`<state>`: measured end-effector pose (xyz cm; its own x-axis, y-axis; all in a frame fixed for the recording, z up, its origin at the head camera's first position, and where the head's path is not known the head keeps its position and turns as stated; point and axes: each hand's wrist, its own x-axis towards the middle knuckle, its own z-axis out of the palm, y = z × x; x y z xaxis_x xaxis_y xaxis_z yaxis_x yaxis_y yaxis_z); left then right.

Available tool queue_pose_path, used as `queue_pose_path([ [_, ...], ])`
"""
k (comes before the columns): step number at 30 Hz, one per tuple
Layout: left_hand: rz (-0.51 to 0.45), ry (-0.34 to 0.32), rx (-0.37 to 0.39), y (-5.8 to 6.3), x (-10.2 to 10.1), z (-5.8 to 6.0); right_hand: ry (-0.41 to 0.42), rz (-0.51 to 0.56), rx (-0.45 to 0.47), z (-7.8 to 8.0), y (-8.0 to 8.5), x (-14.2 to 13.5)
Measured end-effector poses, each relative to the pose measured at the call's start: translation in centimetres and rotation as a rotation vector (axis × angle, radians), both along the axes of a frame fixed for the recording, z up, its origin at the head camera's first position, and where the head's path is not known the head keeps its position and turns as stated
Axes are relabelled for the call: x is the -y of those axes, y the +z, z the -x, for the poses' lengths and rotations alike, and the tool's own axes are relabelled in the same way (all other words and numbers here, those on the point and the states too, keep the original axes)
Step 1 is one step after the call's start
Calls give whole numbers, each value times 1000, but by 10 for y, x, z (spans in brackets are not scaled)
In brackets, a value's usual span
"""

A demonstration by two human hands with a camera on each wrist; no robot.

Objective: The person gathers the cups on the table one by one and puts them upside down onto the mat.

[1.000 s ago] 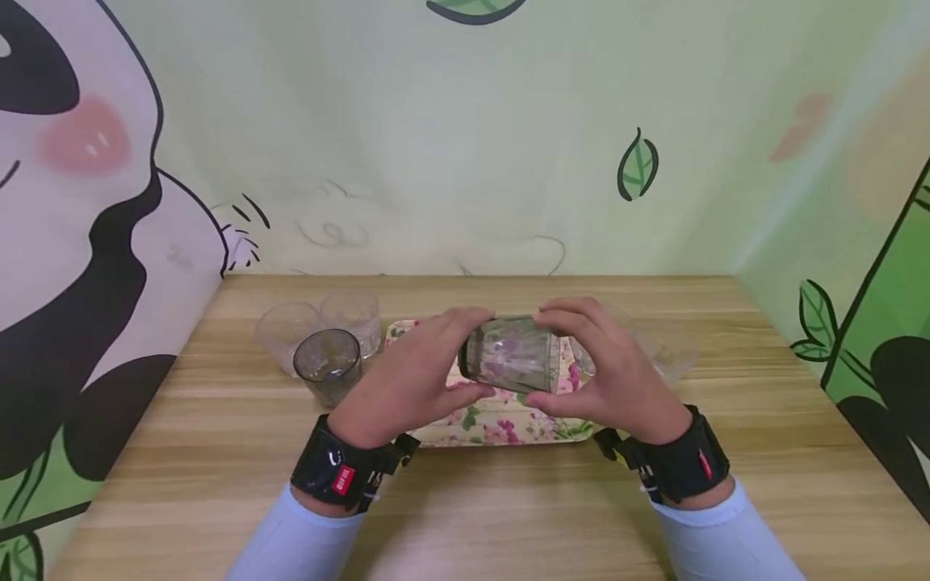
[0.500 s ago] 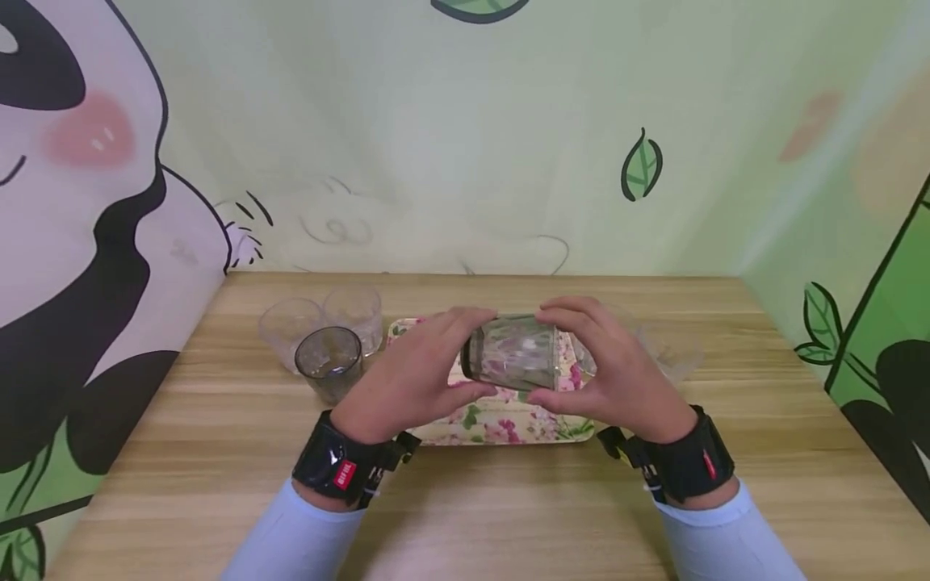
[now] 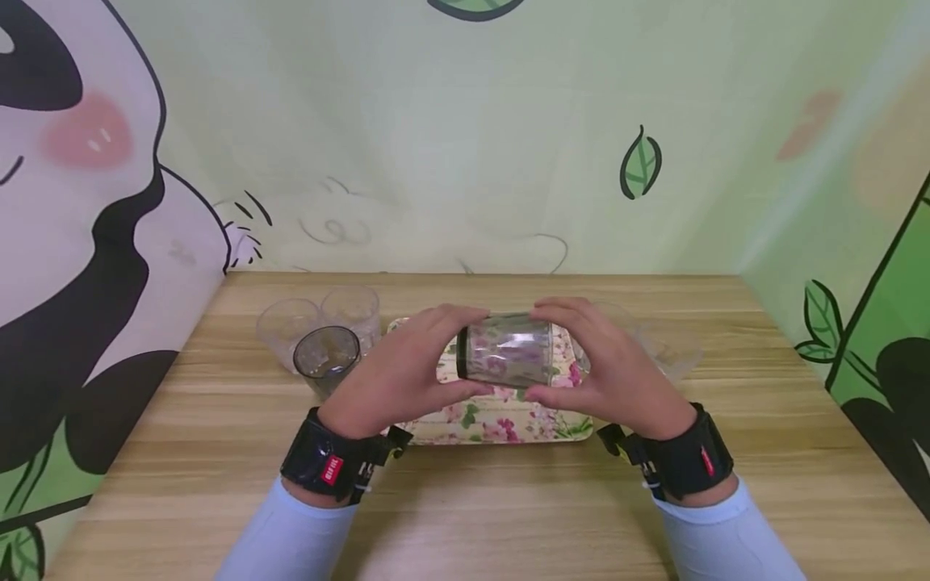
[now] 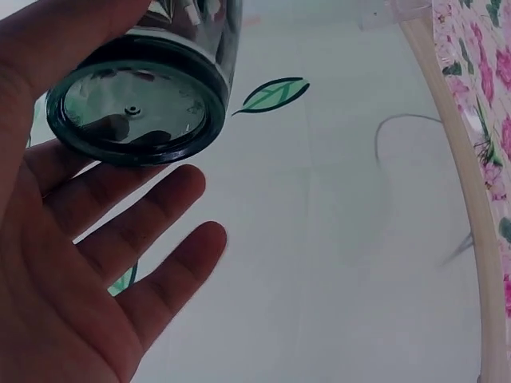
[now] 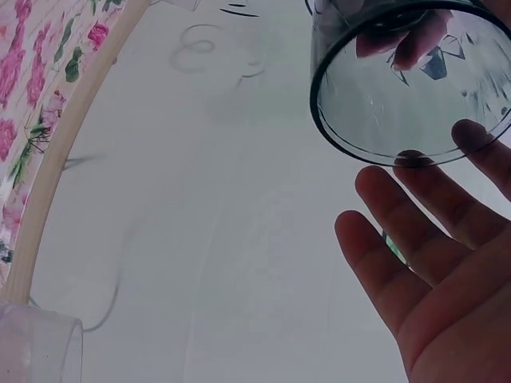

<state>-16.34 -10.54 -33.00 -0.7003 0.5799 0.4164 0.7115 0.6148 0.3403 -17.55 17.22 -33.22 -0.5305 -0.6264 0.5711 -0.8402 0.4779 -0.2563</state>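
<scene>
A smoky grey drinking glass (image 3: 508,349) lies sideways in the air over the floral tray (image 3: 472,432), held between both hands. My left hand (image 3: 403,367) grips it near its thick dark base, thumb below and fingers above. At the rim end, my right hand (image 3: 610,367) holds it the same way. The left wrist view shows the round base (image 4: 136,112) close to the palm, with the lower fingers spread off the glass. In the right wrist view the open rim (image 5: 319,120) faces the palm, and fingertips lie right at its edge.
Left of the tray stand a second smoky glass (image 3: 327,355) and two clear glasses (image 3: 286,323), close together. More clear glassware (image 3: 672,351) sits behind the right hand, partly hidden. A printed wall cloth (image 3: 465,161) rises behind the wooden table (image 3: 494,508).
The glass has turned slightly to lie more level between the hands. My left hand has shifted a little to the left; the right hand has hardly moved.
</scene>
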Motion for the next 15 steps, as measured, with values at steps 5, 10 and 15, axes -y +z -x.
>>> queue_pose_path([
  [5, 6, 43, 44, 3, 6, -2, -5, -25, -6, 0, 3, 1],
  [10, 24, 74, 53, 3, 12, -2, -16, -37, 6, -1, 4, 0],
  [15, 44, 85, 45, 3, 15, 0, -13, -23, -10, 0, 3, 0],
])
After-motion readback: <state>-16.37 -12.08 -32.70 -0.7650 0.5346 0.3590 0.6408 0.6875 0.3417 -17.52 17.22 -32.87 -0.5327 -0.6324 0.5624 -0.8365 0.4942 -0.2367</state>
